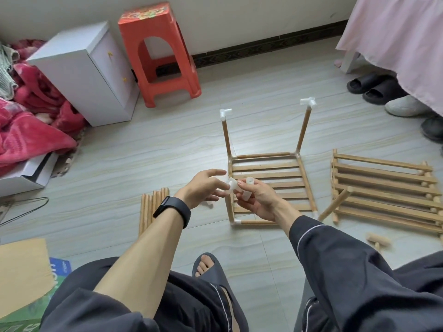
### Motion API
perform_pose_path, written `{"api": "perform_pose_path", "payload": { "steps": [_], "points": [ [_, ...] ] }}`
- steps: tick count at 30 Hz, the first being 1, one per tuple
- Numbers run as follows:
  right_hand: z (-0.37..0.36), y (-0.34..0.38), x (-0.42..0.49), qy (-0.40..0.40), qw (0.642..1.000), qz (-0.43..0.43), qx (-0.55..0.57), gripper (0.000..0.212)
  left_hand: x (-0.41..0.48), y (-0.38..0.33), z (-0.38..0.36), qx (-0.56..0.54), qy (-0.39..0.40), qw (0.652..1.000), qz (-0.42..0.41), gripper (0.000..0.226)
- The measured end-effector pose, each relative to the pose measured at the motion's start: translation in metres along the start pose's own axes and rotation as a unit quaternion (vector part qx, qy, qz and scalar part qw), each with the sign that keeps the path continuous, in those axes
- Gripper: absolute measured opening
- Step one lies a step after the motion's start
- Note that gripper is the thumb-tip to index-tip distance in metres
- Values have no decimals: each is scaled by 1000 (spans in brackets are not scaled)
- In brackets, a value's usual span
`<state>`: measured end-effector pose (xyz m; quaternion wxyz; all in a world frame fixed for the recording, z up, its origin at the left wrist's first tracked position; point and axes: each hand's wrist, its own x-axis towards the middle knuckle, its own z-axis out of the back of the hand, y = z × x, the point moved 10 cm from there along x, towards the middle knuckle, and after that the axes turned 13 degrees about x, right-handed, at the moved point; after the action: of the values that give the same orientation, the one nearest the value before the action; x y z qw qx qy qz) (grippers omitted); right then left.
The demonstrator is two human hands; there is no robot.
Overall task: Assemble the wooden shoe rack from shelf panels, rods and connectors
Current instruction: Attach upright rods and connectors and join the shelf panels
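I am pinching a white connector (231, 185) in my left hand (203, 188) and gripping a second connector (248, 189) in my right hand (260, 200), both over the half-built rack (275, 174) on the floor (143, 152), judging each socket needs squaring to its rod before pressing.

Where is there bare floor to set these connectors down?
Widest bare floor for the connectors: left of the rack frame, bordered by white box, red stool and rod bundle. A smaller strip lies between the frame's near edge and the slipper. Right of the frame is crowded: stacked shelf panels, loose pegs.
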<state>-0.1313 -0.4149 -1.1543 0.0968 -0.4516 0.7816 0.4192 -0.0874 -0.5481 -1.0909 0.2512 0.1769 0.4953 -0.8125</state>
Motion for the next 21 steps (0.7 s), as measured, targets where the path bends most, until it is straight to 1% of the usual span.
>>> {"api": "perform_pose_path", "payload": {
  "steps": [1, 3, 5, 6, 9, 11, 13, 15, 19, 21],
  "points": [
    [-1, 2, -1, 0, 1000, 0, 3, 15, 0, -3, 2, -2, 6, 1000, 4, 43],
    [-6, 7, -3, 13, 1000, -5, 5, 17, 1, -10, 8, 58, 0, 998, -5, 33],
    [-15, 9, -5, 39, 999, -16, -2, 22, 2, -17, 10, 119, 4, 993, -19, 27],
    [-17, 9, -5, 45, 999, -20, -4, 25, 2, -17, 8, 128, 12, 992, -19, 26],
    [-12, 9, -1, 11, 1000, -9, -21, 39, 5, -12, 4, 107, 23, 994, 3, 26],
    [-8, 8, 3, -10, 1000, 2, -23, 43, 7, -7, 1, 86, 23, 996, 11, 29],
    [-7, 8, 5, -21, 1000, 5, -22, 40, 8, -4, -6, 68, 33, 997, 13, 28],
    [-6, 8, 6, -32, 999, 8, -28, 32, 8, -1, -12, 56, 43, 997, 14, 26],
    [-4, 7, 6, -59, 997, 15, -45, 22, 8, 0, -14, 26, 45, 999, 14, 30],
    [-4, 7, 7, -71, 997, 17, -34, 21, 7, 2, -14, 17, 42, 999, 14, 31]
  ]
}}
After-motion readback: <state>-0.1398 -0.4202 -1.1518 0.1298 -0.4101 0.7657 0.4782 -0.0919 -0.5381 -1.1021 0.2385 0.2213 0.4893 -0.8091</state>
